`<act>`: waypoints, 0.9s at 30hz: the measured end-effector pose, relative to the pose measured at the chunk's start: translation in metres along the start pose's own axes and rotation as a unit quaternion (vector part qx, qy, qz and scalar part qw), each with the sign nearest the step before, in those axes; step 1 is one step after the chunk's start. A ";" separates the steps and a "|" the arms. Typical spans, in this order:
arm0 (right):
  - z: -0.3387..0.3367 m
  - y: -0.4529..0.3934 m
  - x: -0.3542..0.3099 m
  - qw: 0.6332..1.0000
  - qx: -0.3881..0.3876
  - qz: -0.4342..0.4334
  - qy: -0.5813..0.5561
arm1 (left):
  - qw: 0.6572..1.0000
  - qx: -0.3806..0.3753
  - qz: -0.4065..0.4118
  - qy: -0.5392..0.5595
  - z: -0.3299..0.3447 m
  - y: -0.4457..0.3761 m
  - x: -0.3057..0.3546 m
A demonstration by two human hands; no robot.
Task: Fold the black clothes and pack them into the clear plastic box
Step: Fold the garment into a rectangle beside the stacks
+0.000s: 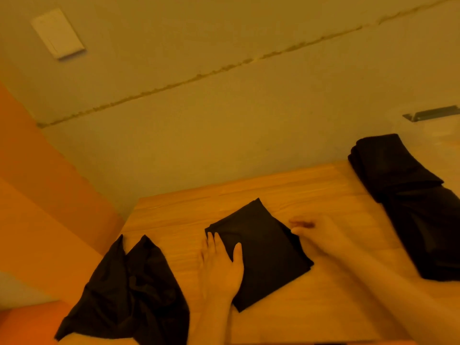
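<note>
A folded black garment (263,247) lies flat in the middle of the wooden table (311,195). My left hand (221,265) rests on its left edge with straight fingers. My right hand (321,235) is blurred at the garment's right edge, its fingertips touching the cloth. A crumpled black garment (129,290) lies at the table's left front corner. Stacked folded black clothes (408,197) lie at the right, reaching the frame's edge. No clear plastic box is in view.
A pale wall (224,108) with a cracked seam rises behind the table. A white switch plate (58,33) sits on it at the upper left, a dark metal bracket (430,113) at the right. An orange surface (37,195) lies left of the table.
</note>
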State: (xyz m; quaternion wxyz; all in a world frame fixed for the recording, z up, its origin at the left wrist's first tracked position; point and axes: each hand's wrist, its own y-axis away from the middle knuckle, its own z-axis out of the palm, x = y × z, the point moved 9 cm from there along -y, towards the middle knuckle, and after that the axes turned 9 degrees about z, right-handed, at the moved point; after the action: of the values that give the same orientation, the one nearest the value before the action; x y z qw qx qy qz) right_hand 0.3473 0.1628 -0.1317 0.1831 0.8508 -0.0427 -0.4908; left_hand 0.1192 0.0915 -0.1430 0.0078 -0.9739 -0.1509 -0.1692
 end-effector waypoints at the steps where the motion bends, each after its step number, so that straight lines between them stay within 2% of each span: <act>1: -0.003 -0.004 -0.003 1.000 -0.007 -0.008 0.027 | 1.000 0.004 0.001 0.002 0.000 0.000 0.000; 4: -0.004 -0.012 -0.011 0.998 0.006 -0.031 0.051 | 1.000 0.017 0.006 0.019 -0.002 0.001 0.000; 8: -0.004 -0.019 -0.008 0.999 0.019 -0.042 0.024 | 0.996 0.052 0.030 0.066 -0.010 0.004 0.006; 11: -0.007 -0.022 -0.006 0.998 0.001 -0.045 -0.044 | 0.984 0.097 0.142 0.048 -0.030 0.001 0.035; 12: -0.006 -0.021 -0.005 0.997 -0.018 -0.041 -0.069 | 0.976 0.085 0.200 0.029 -0.035 -0.004 0.052; 14: -0.002 -0.021 -0.003 0.994 -0.045 -0.035 -0.094 | 0.952 0.008 0.305 -0.027 -0.034 -0.021 0.090; 16: 0.000 -0.022 -0.003 0.994 -0.043 -0.039 -0.092 | 0.922 -0.081 0.370 -0.083 -0.024 -0.038 0.120; 18: 0.000 -0.023 -0.005 0.993 -0.037 -0.045 -0.102 | 0.895 -0.135 0.408 -0.123 -0.016 -0.052 0.140; 21: -0.002 -0.023 -0.006 0.989 -0.038 -0.049 -0.133 | 0.873 -0.187 0.429 -0.137 -0.004 -0.061 0.151; 25: -0.006 -0.022 -0.005 0.985 -0.033 -0.040 -0.162 | 0.883 -0.216 0.409 -0.081 0.000 -0.071 0.155; 27: -0.007 -0.020 -0.006 0.990 -0.018 -0.048 -0.132 | 0.880 -0.241 0.405 -0.056 0.003 -0.071 0.156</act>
State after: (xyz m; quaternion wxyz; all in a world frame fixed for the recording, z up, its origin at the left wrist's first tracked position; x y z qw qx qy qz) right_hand 0.3475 0.1848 -0.1307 0.1674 0.7761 -0.0164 -0.6078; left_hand 0.2389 0.2053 -0.0962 -0.1676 -0.9298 0.3019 -0.1273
